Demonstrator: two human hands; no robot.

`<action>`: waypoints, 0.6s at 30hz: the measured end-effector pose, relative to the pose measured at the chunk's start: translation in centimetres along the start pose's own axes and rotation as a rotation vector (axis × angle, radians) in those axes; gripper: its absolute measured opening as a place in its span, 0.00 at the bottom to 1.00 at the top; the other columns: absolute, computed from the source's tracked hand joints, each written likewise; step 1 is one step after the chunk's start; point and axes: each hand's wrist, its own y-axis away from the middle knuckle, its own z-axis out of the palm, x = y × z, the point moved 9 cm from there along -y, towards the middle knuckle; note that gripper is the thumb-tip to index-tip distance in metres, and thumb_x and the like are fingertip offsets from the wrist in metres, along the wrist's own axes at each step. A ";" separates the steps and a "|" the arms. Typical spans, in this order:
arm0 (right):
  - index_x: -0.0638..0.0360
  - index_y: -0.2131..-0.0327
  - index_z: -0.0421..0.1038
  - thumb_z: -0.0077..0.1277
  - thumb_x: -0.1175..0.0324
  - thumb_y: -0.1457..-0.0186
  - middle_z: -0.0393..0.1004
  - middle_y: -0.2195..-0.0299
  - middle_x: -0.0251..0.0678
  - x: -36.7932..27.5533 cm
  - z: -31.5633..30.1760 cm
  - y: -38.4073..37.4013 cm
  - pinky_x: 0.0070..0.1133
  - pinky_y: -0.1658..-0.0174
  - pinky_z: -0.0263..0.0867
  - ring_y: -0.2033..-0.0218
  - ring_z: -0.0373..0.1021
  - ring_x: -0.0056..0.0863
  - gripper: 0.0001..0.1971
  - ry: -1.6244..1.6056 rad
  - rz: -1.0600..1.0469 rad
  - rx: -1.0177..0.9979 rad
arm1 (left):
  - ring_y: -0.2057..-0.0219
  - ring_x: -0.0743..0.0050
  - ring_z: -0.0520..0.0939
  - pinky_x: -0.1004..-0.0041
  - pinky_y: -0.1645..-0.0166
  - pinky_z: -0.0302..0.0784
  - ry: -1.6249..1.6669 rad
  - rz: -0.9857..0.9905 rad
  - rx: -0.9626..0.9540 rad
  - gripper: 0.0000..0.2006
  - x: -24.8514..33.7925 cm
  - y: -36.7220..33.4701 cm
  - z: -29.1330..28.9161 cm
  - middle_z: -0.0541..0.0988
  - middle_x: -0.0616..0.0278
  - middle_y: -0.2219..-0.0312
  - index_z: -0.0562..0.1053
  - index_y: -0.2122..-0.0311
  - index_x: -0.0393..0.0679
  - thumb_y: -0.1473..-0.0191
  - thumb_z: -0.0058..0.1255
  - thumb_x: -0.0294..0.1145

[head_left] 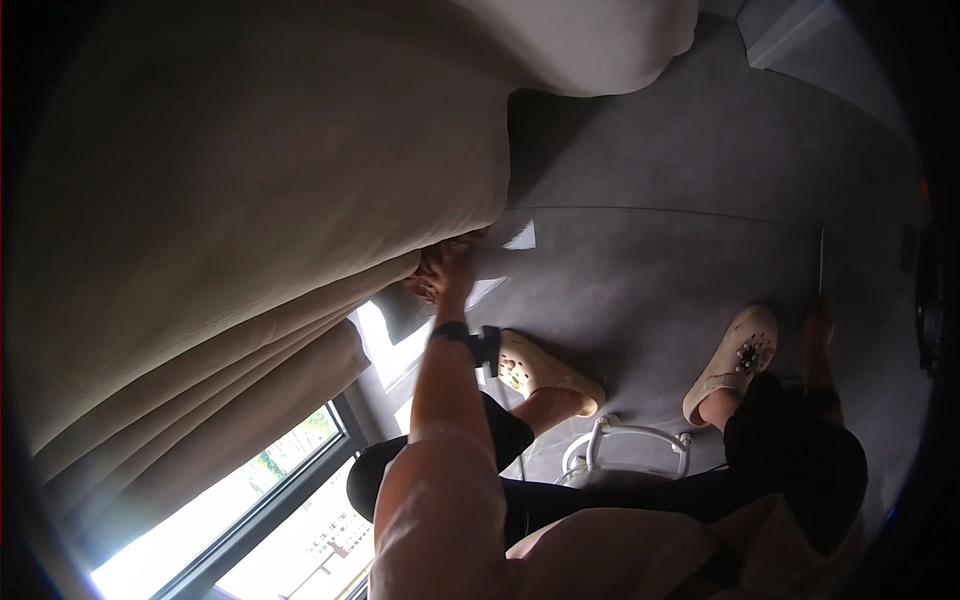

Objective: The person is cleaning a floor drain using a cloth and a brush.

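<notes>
Spanning nine to twelve o'clock, the beige curtain (300, 150) meets the left hand (448, 268) near centre, toward eleven, perhaps for steadying; whether its blurred fingers grip cannot be told. At three, the right hand (819, 326) closes its fingers around one end of a slim pale strip (822, 258), presumably keeping the rest free.
</notes>
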 end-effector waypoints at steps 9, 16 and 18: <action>0.55 0.57 0.63 0.33 0.50 0.46 0.68 0.64 0.50 1.7 -5.3 1.5 0.39 0.62 0.61 0.63 0.66 0.49 0.21 0.160 0.091 0.121 | 0.45 0.26 0.36 0.26 0.56 0.44 0.008 0.487 -0.279 0.25 38.6 24.4 2.1 0.40 0.54 0.42 0.57 0.47 0.62 0.53 0.42 0.49; 0.61 0.59 0.64 0.35 0.59 0.46 0.67 0.60 0.49 9.5 -3.9 -1.1 0.33 0.59 0.62 0.59 0.65 0.44 0.17 0.404 -0.150 0.232 | 0.42 0.49 0.45 0.41 0.46 0.46 -0.113 0.644 -0.149 0.24 31.2 23.4 1.8 0.47 0.56 0.44 0.59 0.49 0.53 0.53 0.44 0.42; 0.60 0.59 0.65 0.38 0.64 0.49 0.67 0.60 0.47 10.4 -3.6 0.0 0.31 0.59 0.62 0.60 0.66 0.39 0.15 0.743 -0.205 0.168 | 0.43 0.57 0.48 0.53 0.44 0.46 0.402 0.141 -0.039 0.20 24.8 20.3 0.8 0.58 0.65 0.49 0.63 0.52 0.58 0.53 0.41 0.44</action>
